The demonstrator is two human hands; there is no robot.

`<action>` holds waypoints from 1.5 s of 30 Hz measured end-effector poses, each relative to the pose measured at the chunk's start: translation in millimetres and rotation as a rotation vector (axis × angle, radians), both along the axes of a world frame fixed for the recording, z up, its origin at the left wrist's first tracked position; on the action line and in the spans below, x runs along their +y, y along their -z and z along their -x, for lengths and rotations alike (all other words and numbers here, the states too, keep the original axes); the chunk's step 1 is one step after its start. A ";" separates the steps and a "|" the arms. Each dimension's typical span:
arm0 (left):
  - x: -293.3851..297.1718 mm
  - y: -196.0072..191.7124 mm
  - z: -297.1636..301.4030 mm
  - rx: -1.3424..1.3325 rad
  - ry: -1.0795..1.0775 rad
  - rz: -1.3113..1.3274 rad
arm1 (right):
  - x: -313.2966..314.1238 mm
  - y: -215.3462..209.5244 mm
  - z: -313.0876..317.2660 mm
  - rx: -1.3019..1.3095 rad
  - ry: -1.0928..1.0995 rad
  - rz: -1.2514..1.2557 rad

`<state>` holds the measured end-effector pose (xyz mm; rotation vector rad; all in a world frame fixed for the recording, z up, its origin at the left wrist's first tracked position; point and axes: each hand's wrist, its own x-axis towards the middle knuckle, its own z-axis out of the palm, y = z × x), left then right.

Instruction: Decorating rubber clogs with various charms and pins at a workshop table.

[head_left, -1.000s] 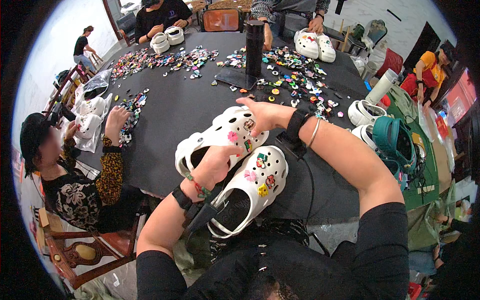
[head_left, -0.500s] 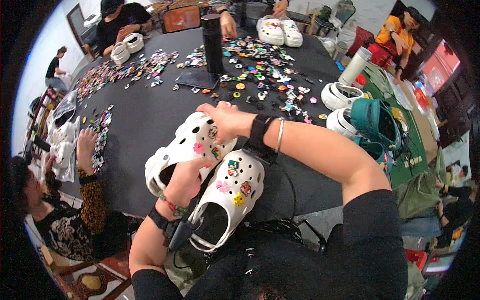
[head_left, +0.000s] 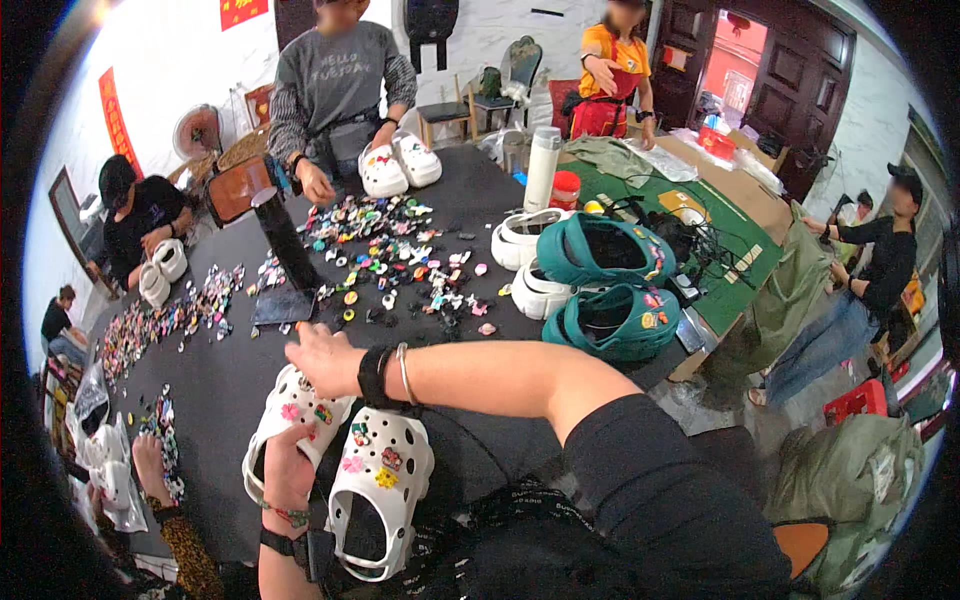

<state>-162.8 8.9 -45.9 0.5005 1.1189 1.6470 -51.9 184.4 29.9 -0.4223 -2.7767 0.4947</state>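
A white clog [head_left: 264,428] with a pink flower and other charms on its upper lies on the table in front of me. My left hand [head_left: 289,466] reaches into its foot opening and grips it, the fingers partly hidden inside. Over the toe, my right hand [head_left: 327,362] is closed on the same clog, and its fingertips cover part of the upper. Just right of it rests a second white clog [head_left: 408,447], touched by neither hand. Green, red, yellow and pink charms sit in its upper.
Loose charms [head_left: 375,225] spread across the dark table [head_left: 215,375], around a black cylinder [head_left: 285,240]. Teal clogs [head_left: 620,322] and white clogs [head_left: 530,238] stand at the right, near a pale bottle [head_left: 543,170]. Co-workers stand or sit around; one hand [head_left: 150,470] is at left.
The view has swung up and to the right, showing more of the room. Both hands stay on the same clog. The co-worker across the table now shows down to the waist.
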 end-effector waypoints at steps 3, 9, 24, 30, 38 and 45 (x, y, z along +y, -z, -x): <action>3.5 0.9 2.3 -0.029 0.024 -0.015 | 3.1 3.5 -0.4 0.024 -0.152 -0.051; 7.0 -10.8 -8.5 -0.154 -0.041 -0.008 | 10.7 -4.6 -9.4 0.064 -0.131 0.013; 2.9 -32.8 -5.2 0.159 -0.011 -0.033 | 83.8 -109.7 -231.3 -0.135 0.150 -0.344; 13.4 -53.1 -10.2 -0.087 -0.042 0.100 | 103.4 -84.3 -366.5 -0.335 0.700 -0.551; 3.5 -28.7 11.9 0.163 -0.029 0.077 | 111.8 -43.7 -386.5 -0.288 1.026 -0.617; 11.0 -52.0 -15.1 -0.085 0.018 0.035 | 94.9 -66.7 -426.6 -0.198 0.873 -0.370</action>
